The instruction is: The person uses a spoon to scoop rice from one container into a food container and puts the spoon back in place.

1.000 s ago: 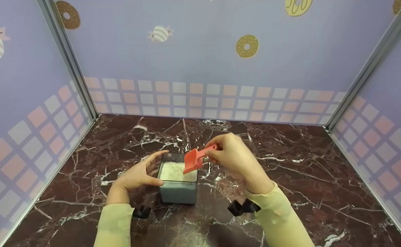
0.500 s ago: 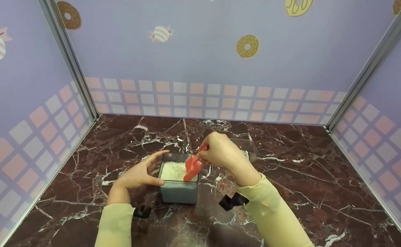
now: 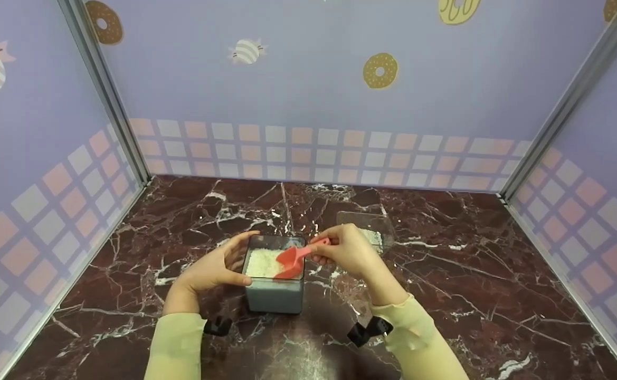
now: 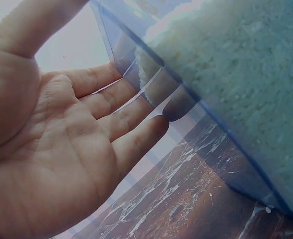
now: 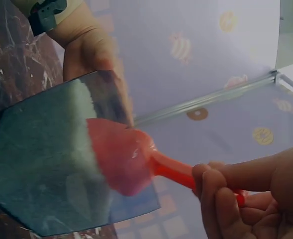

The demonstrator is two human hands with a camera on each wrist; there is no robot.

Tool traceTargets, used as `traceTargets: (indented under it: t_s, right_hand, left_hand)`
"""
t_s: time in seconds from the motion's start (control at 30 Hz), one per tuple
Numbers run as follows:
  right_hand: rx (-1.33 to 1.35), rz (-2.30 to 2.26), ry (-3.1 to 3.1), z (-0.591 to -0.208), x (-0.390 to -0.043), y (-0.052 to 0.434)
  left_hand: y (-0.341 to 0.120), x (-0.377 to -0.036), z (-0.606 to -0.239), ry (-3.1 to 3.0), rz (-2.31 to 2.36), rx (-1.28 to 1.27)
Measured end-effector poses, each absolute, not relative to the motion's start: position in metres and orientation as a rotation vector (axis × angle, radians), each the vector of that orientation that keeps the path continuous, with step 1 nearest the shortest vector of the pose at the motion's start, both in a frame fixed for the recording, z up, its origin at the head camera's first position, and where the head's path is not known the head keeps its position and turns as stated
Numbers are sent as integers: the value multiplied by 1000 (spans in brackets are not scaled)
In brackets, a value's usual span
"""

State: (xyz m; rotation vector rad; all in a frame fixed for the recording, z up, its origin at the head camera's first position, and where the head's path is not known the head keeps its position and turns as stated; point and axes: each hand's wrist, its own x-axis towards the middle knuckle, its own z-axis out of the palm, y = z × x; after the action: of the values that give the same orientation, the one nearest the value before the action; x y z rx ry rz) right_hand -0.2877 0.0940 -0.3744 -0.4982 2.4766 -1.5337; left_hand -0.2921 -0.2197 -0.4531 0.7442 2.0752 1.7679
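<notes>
Holding rice (image 3: 262, 262) in clear box (image 3: 275, 295)

Scoop (image 3: 290, 258) in rice box (image 3: 275, 295); lid (image 3: 366, 230) behind-right.

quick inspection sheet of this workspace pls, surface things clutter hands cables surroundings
surface: dark red marble top with white veins
job's things: clear square box holding white grains; red scoop with its bowl in the box
clutter: clear lid behind the right hand; some white specks beside the box
grips: left hand cups the box's side; right hand pinches the scoop's handle
cables: nothing seen
surroundings: lilac walls with doughnut prints
</notes>
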Motion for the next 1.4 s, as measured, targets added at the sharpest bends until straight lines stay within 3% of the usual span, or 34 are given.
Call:
traceTargets:
  t_s: [0.5, 1.4]
  right_hand:
    - [-411, -1852, 2290, -422, -284, 87]
    - [-296, -2047, 2045, -437, -286, 94]
  left_hand:
    - [-219, -291, -453, 2052, 1787, 725]
    - [-219, -292, -453, 2081, 1757, 728]
